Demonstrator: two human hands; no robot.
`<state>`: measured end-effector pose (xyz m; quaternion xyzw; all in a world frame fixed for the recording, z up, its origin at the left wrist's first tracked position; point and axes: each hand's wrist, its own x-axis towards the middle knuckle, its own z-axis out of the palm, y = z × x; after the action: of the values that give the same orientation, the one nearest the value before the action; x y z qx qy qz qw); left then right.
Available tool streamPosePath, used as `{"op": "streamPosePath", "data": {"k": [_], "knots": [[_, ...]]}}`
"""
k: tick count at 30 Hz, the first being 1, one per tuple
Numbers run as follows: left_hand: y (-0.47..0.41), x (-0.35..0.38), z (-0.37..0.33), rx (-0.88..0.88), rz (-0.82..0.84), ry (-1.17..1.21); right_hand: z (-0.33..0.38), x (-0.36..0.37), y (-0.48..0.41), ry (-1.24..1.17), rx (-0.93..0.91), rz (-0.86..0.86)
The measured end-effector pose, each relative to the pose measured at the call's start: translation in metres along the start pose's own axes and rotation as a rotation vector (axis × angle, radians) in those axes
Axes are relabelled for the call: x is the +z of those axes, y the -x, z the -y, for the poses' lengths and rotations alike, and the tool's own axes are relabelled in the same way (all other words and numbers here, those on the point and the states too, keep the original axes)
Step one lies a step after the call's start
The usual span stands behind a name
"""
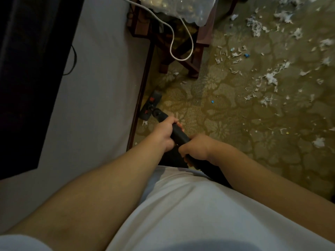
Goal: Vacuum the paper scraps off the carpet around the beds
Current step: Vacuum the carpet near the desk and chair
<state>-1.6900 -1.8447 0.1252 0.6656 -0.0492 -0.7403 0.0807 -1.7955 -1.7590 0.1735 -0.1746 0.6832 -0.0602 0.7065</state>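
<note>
Both hands grip the black vacuum wand [178,135]. My left hand [165,132] holds it higher up the tube, my right hand [196,147] lower, near my body. The dark floor head [151,104] with red marks lies on the patterned carpet [226,113] right beside the bed's edge. White paper scraps [271,78] with a few blue bits lie thick on the carpet to the right and far right. One small scrap [144,122] sits by the floor head.
A bed with a white sheet [94,87] and a dark cover [29,73] fills the left. A dark wooden nightstand [181,57] stands ahead, with a white cable [173,38] looping down and a clear plastic bag [177,8] on top.
</note>
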Motion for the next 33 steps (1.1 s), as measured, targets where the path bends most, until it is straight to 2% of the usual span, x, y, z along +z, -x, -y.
{"op": "streamPosePath", "data": {"k": [5, 13, 19, 26, 33], "knots": [[0.012, 0.009, 0.053, 0.035, -0.034, 0.046, -0.046, -0.008, 0.016, 0.049, -0.032, 0.023], [0.031, 0.057, 0.199, 0.063, -0.050, 0.123, -0.178, -0.042, 0.067, 0.165, 0.001, 0.017], [0.053, 0.095, 0.284, 0.050, 0.018, 0.158, -0.254, -0.063, 0.115, 0.267, -0.005, -0.091], [0.074, 0.136, 0.337, -0.006, 0.087, 0.064, -0.314, -0.085, 0.153, 0.095, 0.072, -0.090], [0.084, 0.137, 0.369, -0.058, 0.123, 0.064, -0.340, -0.080, 0.173, 0.092, 0.146, -0.082]]}}
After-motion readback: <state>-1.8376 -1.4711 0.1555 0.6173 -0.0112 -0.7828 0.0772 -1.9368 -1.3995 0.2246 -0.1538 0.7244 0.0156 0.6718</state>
